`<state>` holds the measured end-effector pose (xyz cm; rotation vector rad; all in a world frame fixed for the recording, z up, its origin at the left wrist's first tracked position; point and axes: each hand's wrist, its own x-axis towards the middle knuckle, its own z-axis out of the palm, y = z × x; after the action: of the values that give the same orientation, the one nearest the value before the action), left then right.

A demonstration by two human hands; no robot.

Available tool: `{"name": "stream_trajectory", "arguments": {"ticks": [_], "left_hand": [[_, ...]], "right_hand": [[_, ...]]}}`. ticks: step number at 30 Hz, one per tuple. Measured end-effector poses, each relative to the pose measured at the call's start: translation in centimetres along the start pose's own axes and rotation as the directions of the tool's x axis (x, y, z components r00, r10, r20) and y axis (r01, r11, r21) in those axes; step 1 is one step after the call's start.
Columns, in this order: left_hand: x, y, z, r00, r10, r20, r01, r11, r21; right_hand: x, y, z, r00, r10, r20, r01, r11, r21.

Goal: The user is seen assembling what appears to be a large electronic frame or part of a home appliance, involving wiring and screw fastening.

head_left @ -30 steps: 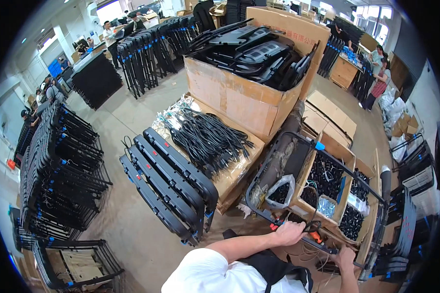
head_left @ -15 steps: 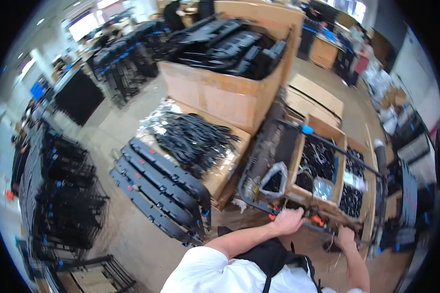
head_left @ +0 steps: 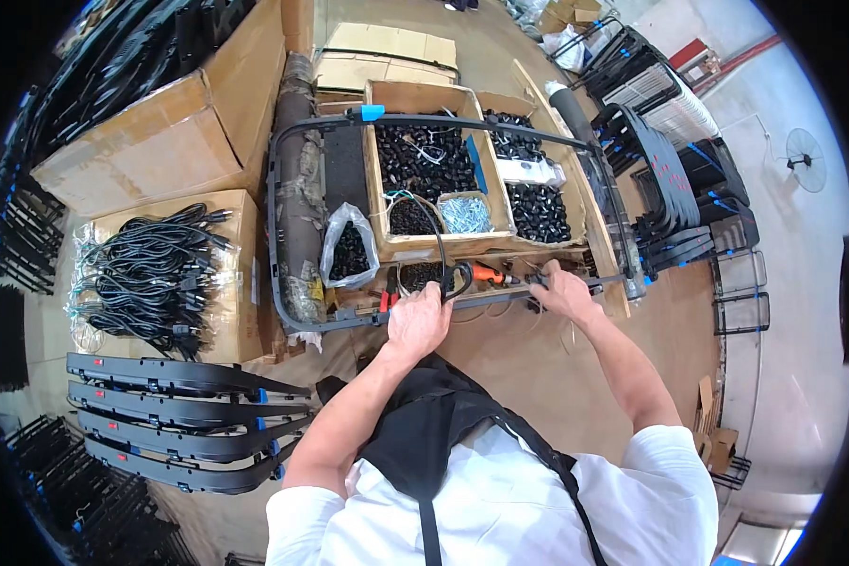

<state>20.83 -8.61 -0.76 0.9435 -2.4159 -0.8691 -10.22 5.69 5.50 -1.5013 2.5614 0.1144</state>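
Note:
A black tubular frame (head_left: 349, 323) with rounded corners lies across the workbench, its long near bar in front of me. My left hand (head_left: 419, 324) is closed at this bar around a black cable (head_left: 441, 247), which loops up beside my fingers and arches over the parts box. Farther right along the bar, my right hand (head_left: 564, 291) has its fingers bent together by a small dark piece; what they pinch is too small to make out. Between my hands, behind the bar, lies an orange-handled tool (head_left: 486, 273). Red-handled pliers (head_left: 389, 291) are just left of my left hand.
Wooden boxes (head_left: 375, 160) hold black plastic parts and silver screws (head_left: 466, 215). A plastic-lined bag (head_left: 349, 250) stands to their left. Black power cords (head_left: 160, 274) cover a carton at left, with curved black panels (head_left: 160, 387) nearer. Frames (head_left: 651, 179) stand at right.
My view has swung to the right and down over the bench. Both hands remain at the near bar; the black cable by my left hand now shows plainly.

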Motion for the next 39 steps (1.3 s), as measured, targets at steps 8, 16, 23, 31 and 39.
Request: {"name": "stream_trajectory", "arguments": {"ticks": [8,16,23,31,39], "left_hand": [[0.2,0.8,-0.5,1.000,-0.015,-0.013,0.015,1.000,-0.013],[0.0,0.5,-0.4,1.000,-0.009,-0.013,0.009,0.999,-0.033],[-0.4,0.4,0.0,1.000,-0.024,-0.004,0.024,0.999,-0.021],[0.0,0.4,-0.1,1.000,0.007,-0.029,-0.007,1.000,-0.021],[0.1,0.5,-0.7,0.999,-0.043,0.014,0.044,0.999,-0.019]], "right_hand": [[0.2,-0.6,-2.0,0.992,0.120,0.027,-0.110,0.966,-0.233],[-1.6,-1.9,-3.2,0.994,-0.051,0.095,0.067,0.981,-0.181],[-1.4,-3.0,-3.1,0.978,-0.194,0.075,0.208,0.915,-0.345],[-0.2,0.2,0.0,0.950,-0.071,0.303,0.242,0.780,-0.577],[-0.6,1.1,0.1,0.924,-0.038,0.380,0.270,0.769,-0.580]]}}
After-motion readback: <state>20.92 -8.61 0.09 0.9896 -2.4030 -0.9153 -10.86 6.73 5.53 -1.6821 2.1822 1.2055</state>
